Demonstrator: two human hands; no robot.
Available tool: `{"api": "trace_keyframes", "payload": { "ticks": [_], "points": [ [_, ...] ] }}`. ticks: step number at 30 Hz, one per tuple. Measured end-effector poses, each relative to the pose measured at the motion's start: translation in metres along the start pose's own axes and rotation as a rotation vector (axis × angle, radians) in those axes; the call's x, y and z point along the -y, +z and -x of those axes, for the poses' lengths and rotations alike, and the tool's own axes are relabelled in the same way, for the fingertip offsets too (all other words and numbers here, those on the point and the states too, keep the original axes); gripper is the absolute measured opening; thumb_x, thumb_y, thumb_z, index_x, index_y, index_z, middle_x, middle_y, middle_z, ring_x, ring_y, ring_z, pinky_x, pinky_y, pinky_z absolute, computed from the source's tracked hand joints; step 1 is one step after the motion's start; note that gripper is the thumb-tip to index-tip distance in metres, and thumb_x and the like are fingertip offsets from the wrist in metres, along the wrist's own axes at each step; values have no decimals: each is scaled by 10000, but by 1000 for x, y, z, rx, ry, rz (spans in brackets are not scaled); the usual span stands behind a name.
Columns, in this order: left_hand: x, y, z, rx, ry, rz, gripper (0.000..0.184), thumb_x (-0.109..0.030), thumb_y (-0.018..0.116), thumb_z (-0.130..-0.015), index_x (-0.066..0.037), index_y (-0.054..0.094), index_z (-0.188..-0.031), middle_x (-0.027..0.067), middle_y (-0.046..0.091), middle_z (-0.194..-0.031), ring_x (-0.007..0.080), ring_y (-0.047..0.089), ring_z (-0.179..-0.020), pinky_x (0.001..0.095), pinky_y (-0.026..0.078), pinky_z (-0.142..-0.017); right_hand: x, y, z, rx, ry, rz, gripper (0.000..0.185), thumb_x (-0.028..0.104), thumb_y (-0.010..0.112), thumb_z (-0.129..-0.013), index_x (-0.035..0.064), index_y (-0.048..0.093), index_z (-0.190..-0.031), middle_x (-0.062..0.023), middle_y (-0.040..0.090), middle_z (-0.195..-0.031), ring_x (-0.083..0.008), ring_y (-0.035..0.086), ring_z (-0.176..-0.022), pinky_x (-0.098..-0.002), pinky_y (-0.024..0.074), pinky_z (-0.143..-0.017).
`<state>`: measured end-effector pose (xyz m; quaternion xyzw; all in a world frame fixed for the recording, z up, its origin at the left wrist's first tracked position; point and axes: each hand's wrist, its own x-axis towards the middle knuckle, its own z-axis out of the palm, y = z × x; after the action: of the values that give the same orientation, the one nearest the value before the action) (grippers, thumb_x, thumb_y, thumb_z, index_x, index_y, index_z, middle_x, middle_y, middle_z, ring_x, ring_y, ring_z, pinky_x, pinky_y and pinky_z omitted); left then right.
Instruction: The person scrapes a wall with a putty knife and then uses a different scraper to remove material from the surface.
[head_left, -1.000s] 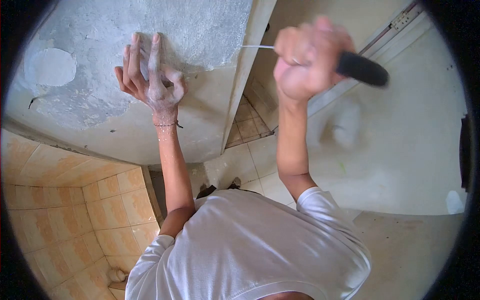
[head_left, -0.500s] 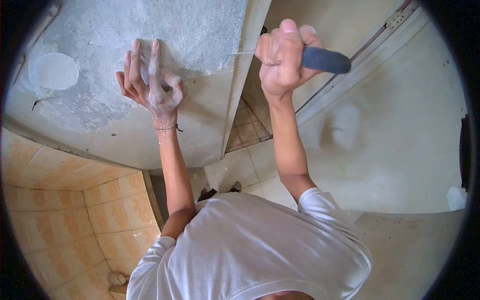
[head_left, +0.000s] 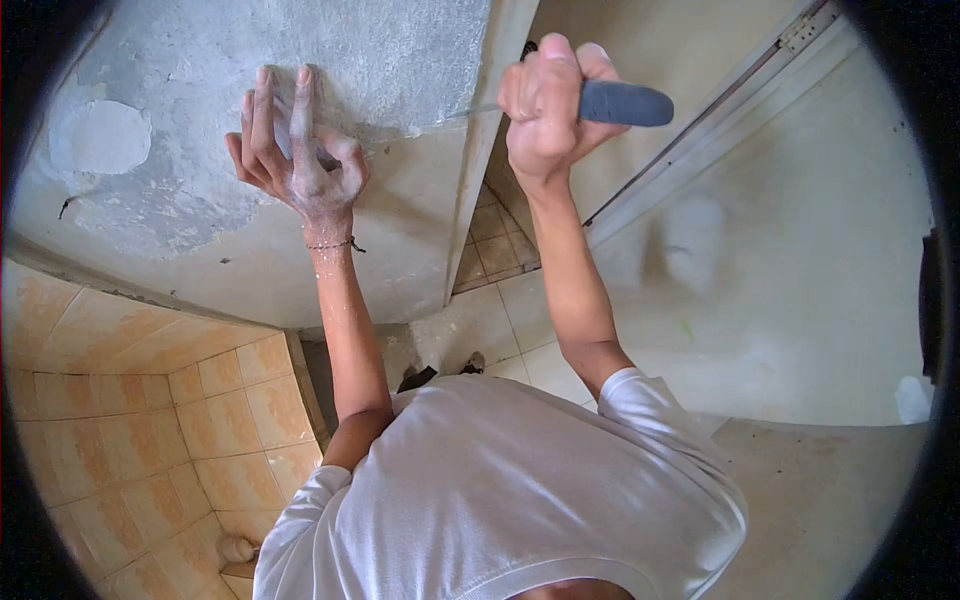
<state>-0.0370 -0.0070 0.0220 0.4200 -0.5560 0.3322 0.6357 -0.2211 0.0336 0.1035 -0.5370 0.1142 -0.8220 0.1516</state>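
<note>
My left hand (head_left: 315, 180), dusted with white powder, is raised against the rough grey patch (head_left: 390, 60) of the wall. Its fingers are apart, some stretched upward, the thumb side bent. My right hand (head_left: 545, 115) is a fist around the dark grey handle of a scraper (head_left: 628, 104). The scraper's thin blade shows almost edge-on, reaching left past the wall's corner to the lower border of the grey patch. How wide the blade is I cannot tell.
A smooth pale wall (head_left: 410, 215) lies below the rough patch, with a round light spot (head_left: 110, 137) at left. Orange-patterned tiles (head_left: 110, 420) are at lower left. A doorway with a tiled floor (head_left: 495, 240) opens behind the wall's edge. A pale door surface (head_left: 800, 240) stands right.
My right hand and the scraper have shifted left and slightly up, the blade lying farther over the wall. My left hand sits slightly higher in the view.
</note>
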Motion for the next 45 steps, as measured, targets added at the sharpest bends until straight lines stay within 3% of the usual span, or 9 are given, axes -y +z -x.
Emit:
{"api": "trace_keyframes", "payload": {
  "ticks": [17,23,25,26,31,33,35,40,45],
  "points": [
    [-4,-1,-1,-5,4,-5,559,-314,469,-845,-239,697,-1350,67,560,-1483,245,458,-1405,453,171,-1240,-3,-5,11,33,-4,152,228,133,455,-986,134,311,-808,52,239,-521,-68,176,-383,-280,192,-359],
    [-4,3,-3,-29,4,-17,545,-339,457,-871,-240,698,-1350,66,560,-1482,249,461,-1399,452,174,-1239,23,-25,3,11,42,-181,330,164,444,-1006,157,261,-731,36,278,-547,-69,176,-412,-279,196,-392],
    [-6,-1,-1,-29,4,1,541,-341,454,-877,-240,698,-1349,66,560,-1483,251,463,-1397,450,174,-1239,-10,-62,-5,675,-347,687,407,109,655,-961,121,382,-659,23,465,-532,-76,434,-441,-273,338,-409],
    [-6,-1,0,-24,7,9,539,-340,448,-882,-240,698,-1349,66,561,-1482,255,463,-1395,450,174,-1239,-22,-21,25,87,8,219,277,147,461,-999,142,261,-807,34,258,-568,-83,164,-424,-281,210,-400],
    [-2,4,-2,-50,30,-10,540,-338,441,-885,-237,695,-1351,74,565,-1477,260,464,-1390,452,180,-1235,23,-21,18,61,8,-290,174,110,453,-982,141,353,-843,68,286,-546,-76,215,-420,-278,241,-416],
    [-7,2,-4,-55,40,3,535,-340,433,-898,-227,695,-1350,80,568,-1472,261,462,-1389,456,184,-1231,26,-16,7,194,-203,-112,176,100,461,-977,143,353,-845,60,276,-540,-77,209,-422,-282,250,-415],
    [-8,2,-3,-56,36,11,525,-377,427,-924,-226,695,-1350,81,567,-1473,263,461,-1389,460,185,-1228,-17,-26,23,105,-9,210,203,93,456,-977,154,342,-821,52,280,-534,-82,213,-419,-286,266,-415],
    [-2,5,-3,-53,32,-24,534,-472,393,-982,-227,695,-1348,84,563,-1473,271,456,-1392,471,188,-1220,19,-22,15,105,-82,-272,360,14,536,-948,149,269,-748,55,239,-514,-57,178,-383,-285,206,-346],
    [-7,2,-4,-40,32,-9,533,-306,439,-886,-227,702,-1343,88,561,-1472,289,456,-1394,470,189,-1223,1,-21,17,17,-207,165,337,12,499,-951,141,269,-742,43,254,-489,-66,147,-362,-296,171,-339]
  ]
}}
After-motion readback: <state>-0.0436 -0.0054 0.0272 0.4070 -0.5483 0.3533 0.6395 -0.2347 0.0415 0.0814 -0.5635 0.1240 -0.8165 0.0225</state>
